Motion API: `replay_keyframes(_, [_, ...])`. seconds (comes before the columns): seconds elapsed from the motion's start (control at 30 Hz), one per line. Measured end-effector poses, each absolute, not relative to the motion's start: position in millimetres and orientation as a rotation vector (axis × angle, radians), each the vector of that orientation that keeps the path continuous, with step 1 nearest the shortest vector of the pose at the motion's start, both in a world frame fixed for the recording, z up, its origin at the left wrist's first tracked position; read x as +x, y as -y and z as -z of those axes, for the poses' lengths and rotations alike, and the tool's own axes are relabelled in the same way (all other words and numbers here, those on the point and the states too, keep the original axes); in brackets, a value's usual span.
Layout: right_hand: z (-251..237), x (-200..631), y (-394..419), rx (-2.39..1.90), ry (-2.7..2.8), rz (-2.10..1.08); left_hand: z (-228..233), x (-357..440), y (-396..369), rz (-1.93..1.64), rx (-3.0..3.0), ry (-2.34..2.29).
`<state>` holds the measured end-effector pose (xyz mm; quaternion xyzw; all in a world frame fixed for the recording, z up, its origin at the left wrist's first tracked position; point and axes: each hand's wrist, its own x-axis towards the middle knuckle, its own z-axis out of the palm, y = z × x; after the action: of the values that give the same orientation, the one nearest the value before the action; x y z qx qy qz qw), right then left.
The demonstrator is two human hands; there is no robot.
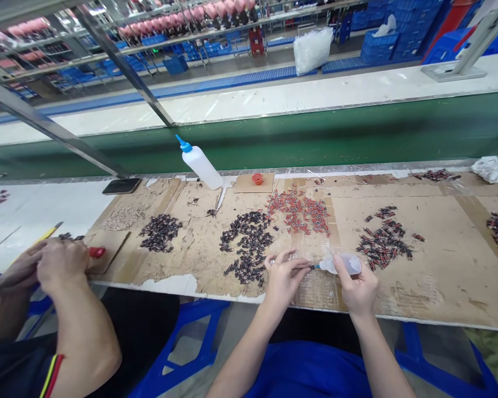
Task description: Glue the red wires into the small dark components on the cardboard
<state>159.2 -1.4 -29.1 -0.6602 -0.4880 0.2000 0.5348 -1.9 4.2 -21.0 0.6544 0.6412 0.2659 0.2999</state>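
My right hand [361, 288] is closed around a small translucent squeeze bottle [351, 263], its blue nozzle pointing left. Just off that nozzle tip, my left hand [284, 279] pinches a small dark part, mostly hidden by the fingers. Nozzle and part seem to meet, though contact is too small to make out. Left of my left hand lies a heap of small black parts [251, 243]. Beyond both hands are scattered thin red-and-black parts [301, 210]. A pile of black parts with red pieces [384, 243] sits to the right of the bottle.
Cardboard [435, 243] covers the bench. A larger white bottle [202, 166] with a blue nozzle stands tilted near a red cap [258, 178]. At left, a co-worker's hands [62, 260] work beside a black phone [122, 186] and another black pile [160, 232]. A green-sided ledge [315, 135] runs behind.
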Motion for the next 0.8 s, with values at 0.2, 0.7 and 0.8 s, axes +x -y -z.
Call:
replay_keyframes(0.2, [31,163,0,-1.495,0.908,-0.478,20,-4,-4,-0.676,1.756,-1.698])
replay_keyframes(0.7, [46,166,-23,-1.435,1.047,-0.564,10,-25,-72,-0.625,1.966,-1.887])
replay_keyframes(0.8, [48,167,-20,-1.492,1.072,-0.53,14,-20,-75,-0.662,2.022,-1.866])
